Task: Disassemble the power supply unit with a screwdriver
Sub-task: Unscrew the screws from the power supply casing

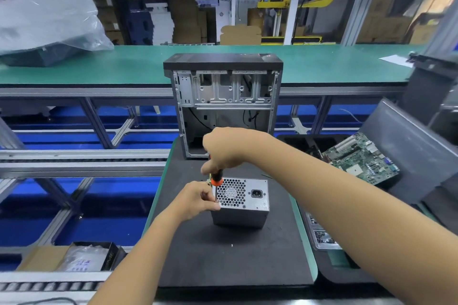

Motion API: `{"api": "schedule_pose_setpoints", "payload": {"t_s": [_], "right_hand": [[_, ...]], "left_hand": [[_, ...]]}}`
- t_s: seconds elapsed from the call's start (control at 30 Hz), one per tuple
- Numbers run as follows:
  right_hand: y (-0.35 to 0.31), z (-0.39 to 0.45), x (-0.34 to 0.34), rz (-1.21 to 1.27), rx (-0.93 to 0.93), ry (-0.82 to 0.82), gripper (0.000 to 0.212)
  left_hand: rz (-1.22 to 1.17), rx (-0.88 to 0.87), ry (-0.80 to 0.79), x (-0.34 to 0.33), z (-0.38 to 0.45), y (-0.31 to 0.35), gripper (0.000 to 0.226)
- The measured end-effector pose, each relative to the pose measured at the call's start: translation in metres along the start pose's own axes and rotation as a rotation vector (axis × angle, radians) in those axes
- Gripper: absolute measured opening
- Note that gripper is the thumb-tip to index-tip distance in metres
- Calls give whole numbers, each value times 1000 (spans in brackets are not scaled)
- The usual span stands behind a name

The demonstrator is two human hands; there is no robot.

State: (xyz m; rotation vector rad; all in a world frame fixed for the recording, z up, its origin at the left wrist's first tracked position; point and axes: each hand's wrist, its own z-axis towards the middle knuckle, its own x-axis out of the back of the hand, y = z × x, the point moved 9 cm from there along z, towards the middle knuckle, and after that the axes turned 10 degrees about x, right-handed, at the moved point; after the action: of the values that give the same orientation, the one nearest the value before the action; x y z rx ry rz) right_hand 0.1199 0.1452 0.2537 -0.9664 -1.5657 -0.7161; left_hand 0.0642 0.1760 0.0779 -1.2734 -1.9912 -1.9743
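Power supply unit (pixel 241 202) stood on black mat (pixel 235 255), vent face up for screw access. Right hand (pixel 226 150) curled round screwdriver (pixel 216 179) handle, shaft vertical at left edge. Left hand (pixel 198 199) pinched shaft near tip, likely steadying it on screw. Empty computer case (pixel 224 104) behind.

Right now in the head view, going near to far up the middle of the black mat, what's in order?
Bare black mat → power supply unit, left hand at its corner → right hand gripping the screwdriver → open computer case → green bench.
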Motion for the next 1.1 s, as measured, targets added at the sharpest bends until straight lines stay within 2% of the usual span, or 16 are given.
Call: {"api": "schedule_pose_setpoints", "payload": {"t_s": [0.07, 0.13, 0.23, 0.33, 0.4, 0.5, 0.6, 0.77, 0.9, 1.0, 1.1], "right_hand": [[-5, -2, 6, -54, 87, 11, 35], [-11, -3, 6, -14, 182, 4, 17], [-22, -2, 1, 51, 269, -51, 19], [-25, -2, -1, 97, 264, -62, 20], [-22, -5, -1, 121, 227, -40, 13], [-13, -9, 1, 45, 98, 8, 35], [-14, -5, 4, -92, 45, 52, 41], [-22, -3, 5, -48, 161, 29, 21], [-27, -7, 6, 126, 269, -10, 25], [-29, -6, -2, 230, 264, -73, 23], [-24, -5, 0, 304, 224, -34, 3]], "left_hand": [[1, 4, 5, 0, 1, -1, 26], [15, 6, -4, -1, 2, -1, 26], [48, 12, -13, -2, 4, -3, 27], [55, 9, -6, -2, 4, -3, 28], [50, 13, 5, -2, 3, -2, 28], [41, 10, 1, -2, 2, 0, 29], [41, -1, -4, -2, 2, 2, 31], [36, 26, -4, -2, 3, -2, 33], [59, 30, 6, -2, 4, -2, 34], [55, 24, 16, -2, 3, -2, 37], [39, 19, 6, -3, 3, -1, 38]]}}
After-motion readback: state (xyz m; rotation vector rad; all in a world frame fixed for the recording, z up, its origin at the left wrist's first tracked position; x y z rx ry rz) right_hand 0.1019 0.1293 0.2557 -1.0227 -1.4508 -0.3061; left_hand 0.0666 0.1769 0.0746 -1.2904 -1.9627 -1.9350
